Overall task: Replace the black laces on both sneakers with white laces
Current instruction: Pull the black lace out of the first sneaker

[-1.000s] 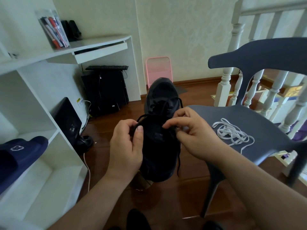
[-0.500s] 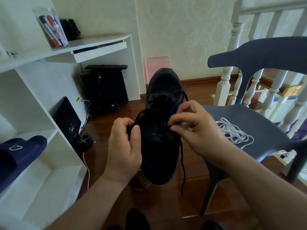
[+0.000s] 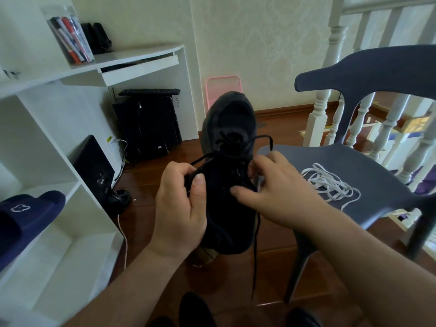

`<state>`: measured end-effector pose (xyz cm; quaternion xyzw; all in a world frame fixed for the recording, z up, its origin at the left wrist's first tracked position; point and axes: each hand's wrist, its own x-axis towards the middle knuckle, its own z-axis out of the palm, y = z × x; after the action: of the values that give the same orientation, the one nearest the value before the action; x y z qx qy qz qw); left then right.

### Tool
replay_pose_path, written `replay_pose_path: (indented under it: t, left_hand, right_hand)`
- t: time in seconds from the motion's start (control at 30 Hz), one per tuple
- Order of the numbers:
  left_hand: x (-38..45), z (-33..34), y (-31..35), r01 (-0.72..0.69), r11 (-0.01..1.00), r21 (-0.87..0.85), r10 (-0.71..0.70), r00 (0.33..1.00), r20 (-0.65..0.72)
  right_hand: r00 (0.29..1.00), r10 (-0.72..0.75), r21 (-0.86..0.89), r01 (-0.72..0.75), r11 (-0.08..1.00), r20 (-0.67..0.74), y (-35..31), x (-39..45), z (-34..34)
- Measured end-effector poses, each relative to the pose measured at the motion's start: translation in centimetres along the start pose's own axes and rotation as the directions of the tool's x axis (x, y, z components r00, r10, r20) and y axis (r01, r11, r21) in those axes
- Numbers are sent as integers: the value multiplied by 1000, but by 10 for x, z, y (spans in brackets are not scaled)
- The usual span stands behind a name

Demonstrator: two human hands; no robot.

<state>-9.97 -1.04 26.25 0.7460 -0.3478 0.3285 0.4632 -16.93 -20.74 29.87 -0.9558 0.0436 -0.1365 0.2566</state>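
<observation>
Just left of the grey moulded chair point(image 3: 368, 166), one black sneaker point(image 3: 228, 175) of matte knit is held in the air, toe pointing away. The left hand point(image 3: 181, 206) is curled round its left side, thumb pinching a thin black lace point(image 3: 256, 251), whose free end dangles below the heel. The right hand point(image 3: 276, 185) pinches the lacing at the sneaker's right edge. One tangled bundle of flat white laces point(image 3: 330, 185) lies on the chair's smooth seat, near its front edge.

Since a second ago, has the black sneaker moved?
Yes. The black sneaker has tipped up: its toe now reaches higher against the pink folding frame at the wall.
</observation>
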Motion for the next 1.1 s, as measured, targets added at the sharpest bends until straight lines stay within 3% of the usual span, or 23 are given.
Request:
replay_pose_path:
  t: [0.1, 0.17, 0.27, 0.33, 0.4, 0.53, 0.67, 0.77, 0.87, 0.93, 1.0, 1.1]
  left_hand:
    - [3, 0, -1, 115, 993, -17, -115, 993, -31]
    - [6, 0, -2, 262, 962, -79, -267, 962, -58]
    - [9, 2, -3, 418, 887, -197, -436, 898, -59]
    - [9, 3, -8, 471, 847, -246, -476, 878, 41]
    - [8, 2, -11, 419, 881, -217, -398, 907, 137]
    - [5, -2, -9, 172, 985, -33, -162, 966, 203]
    - [10, -9, -7, 258, 966, 18, -250, 913, 323]
    - [12, -14, -7, 238, 969, 64, -246, 918, 311]
    - [13, -17, -9, 348, 935, -72, -311, 898, 311]
    - [13, -17, -10, 376, 926, -3, -356, 879, 317]
    - [12, -15, -9, 319, 937, 146, -349, 884, 311]
    - [12, -13, -9, 188, 953, 237, -258, 914, 312]
  right_hand:
    - [983, -51, 60, 62, 996, -176, 4, 3, 0]
    - [962, -20, 201, 77, 977, -271, 8, 5, 1]
    - [979, 59, 518, 52, 854, -196, 11, 9, 9]
    - [983, 77, 631, 46, 775, -167, 13, 10, 13]
    - [978, 43, 577, 86, 812, -205, 13, 8, 14]
    - [971, -35, 376, 124, 918, -235, 7, 0, 18]
    - [966, -71, 289, 143, 947, -247, 4, -2, 19]
    - [961, -104, 242, 168, 956, -254, 4, -3, 20]
    - [953, -133, 140, 176, 975, -271, 5, -1, 22]
    - [946, -141, 78, 171, 982, -293, 6, 0, 24]
    - [942, -135, 47, 156, 987, -308, 6, 0, 25]
    - [939, -138, 36, 157, 987, -314, 4, 0, 28]
